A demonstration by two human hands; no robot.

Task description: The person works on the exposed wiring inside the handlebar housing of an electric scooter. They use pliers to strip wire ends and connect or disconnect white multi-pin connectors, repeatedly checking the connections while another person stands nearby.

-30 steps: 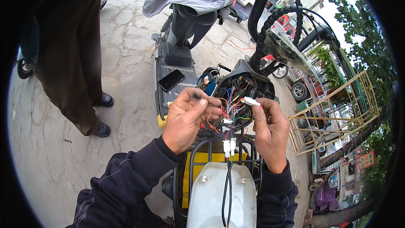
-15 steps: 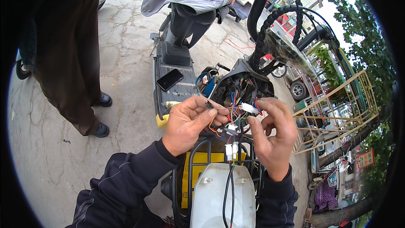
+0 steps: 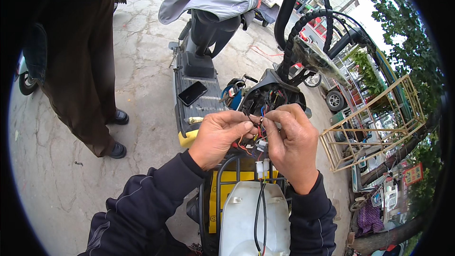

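Observation:
My left hand (image 3: pixel 220 136) is closed, thumb and fingers pinching a thin wire. Close to its fingertips my right hand (image 3: pixel 295 148) is also closed, pinching the same thin wire or one beside it; my fingers hide most of it. Both hands are just in front of the scooter's opened front housing (image 3: pixel 256 96), which is packed with coloured wires. Loose orange wires (image 3: pixel 243 147) hang below my left fingers. A whitish connector (image 3: pixel 261 145) sits among the wires under my hands. Lower down, white plug connectors (image 3: pixel 260 169) hang on black cables over a white plastic panel (image 3: pixel 253 213).
A black phone (image 3: pixel 192 93) lies on the scooter's footboard (image 3: pixel 201 109). Beneath the white panel is a black metal rack (image 3: pixel 219 187) with yellow material. A person in dark trousers (image 3: pixel 78 71) stands at left. A wooden frame (image 3: pixel 374 123) stands at right.
My right hand has left the white connector and moved left to my left fingertips, closing its pinch. My left hand has shifted slightly right. The view has tilted a little.

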